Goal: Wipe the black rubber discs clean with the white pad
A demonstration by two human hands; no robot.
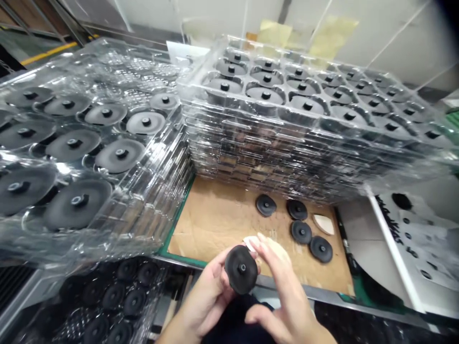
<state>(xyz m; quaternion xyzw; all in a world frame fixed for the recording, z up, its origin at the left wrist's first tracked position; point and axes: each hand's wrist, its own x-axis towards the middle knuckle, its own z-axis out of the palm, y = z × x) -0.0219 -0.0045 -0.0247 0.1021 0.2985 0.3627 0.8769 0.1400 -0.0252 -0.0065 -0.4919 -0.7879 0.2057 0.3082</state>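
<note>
My left hand (pixel 204 298) holds a black round rubber-like disc with a central stud (pixel 241 269) up by its edge. My right hand (pixel 283 298) is beside it, its fingertips pinching a pale cream crescent-shaped pad (pixel 276 251) close against the disc. Part of that pad is hidden behind my fingers. Several similar black discs (pixel 301 231) lie on a tan cardboard sheet (pixel 215 224) just beyond my hands, and a second cream pad (pixel 323 224) rests next to them.
Tall stacks of clear plastic trays (pixel 279 129) holding black discs in round pockets rise behind the cardboard. Another stack (pixel 143 200) stands at the left, and a lower tray of discs (pixel 114 296) sits below it. A white perforated sheet (pixel 412 239) lies at the right.
</note>
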